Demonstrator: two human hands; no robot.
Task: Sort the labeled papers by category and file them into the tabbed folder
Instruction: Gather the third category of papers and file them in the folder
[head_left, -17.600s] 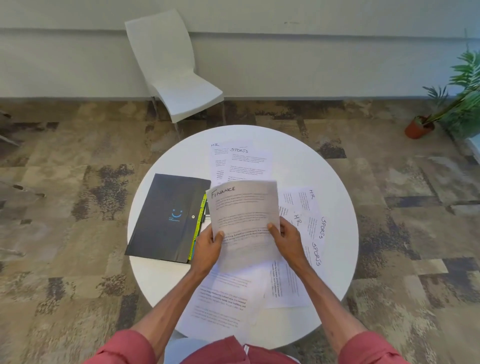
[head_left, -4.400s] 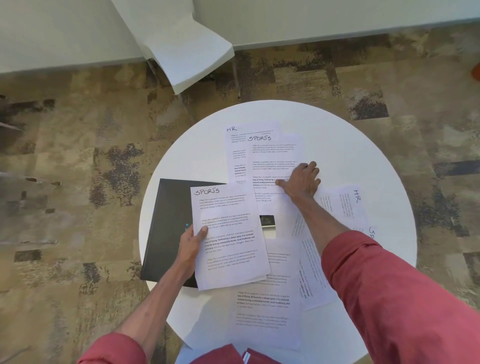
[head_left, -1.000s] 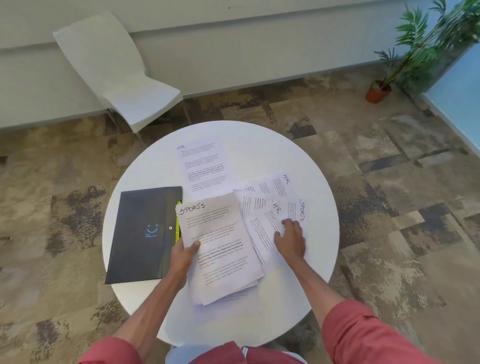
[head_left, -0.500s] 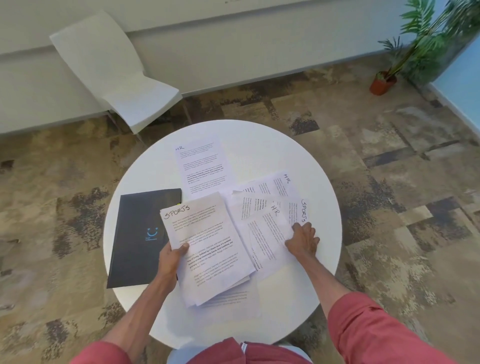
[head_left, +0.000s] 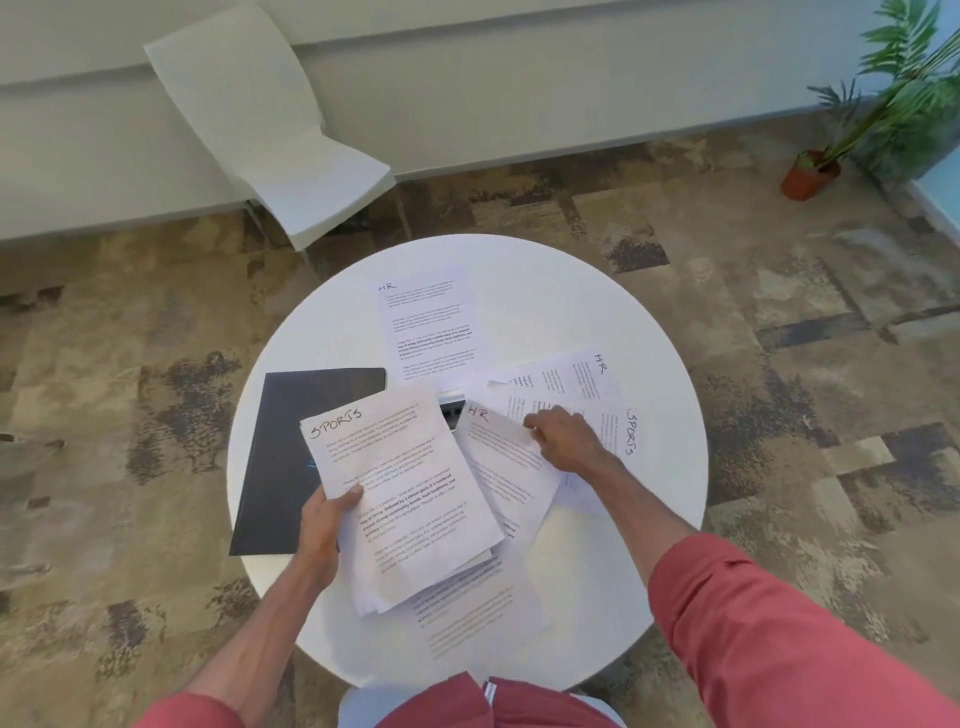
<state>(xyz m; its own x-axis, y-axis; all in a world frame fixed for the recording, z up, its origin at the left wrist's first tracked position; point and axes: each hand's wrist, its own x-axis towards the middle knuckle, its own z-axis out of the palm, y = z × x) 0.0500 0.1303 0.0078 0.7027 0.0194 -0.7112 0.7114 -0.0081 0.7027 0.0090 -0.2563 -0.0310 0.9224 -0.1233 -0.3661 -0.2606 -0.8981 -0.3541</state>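
Handwritten category labels, marked at sheet tops.
"SPORTS": near stack (head_left: 410, 499) and right-edge sheet (head_left: 621, 434); "HR": far sheet (head_left: 431, 327), middle sheet (head_left: 498, 467), upper-right sheet (head_left: 566, 376). Body print illegible.

Black folder (head_left: 280, 457); white table (head_left: 623, 332); red sleeve (head_left: 779, 634); mottled brown carpet (head_left: 104, 364).
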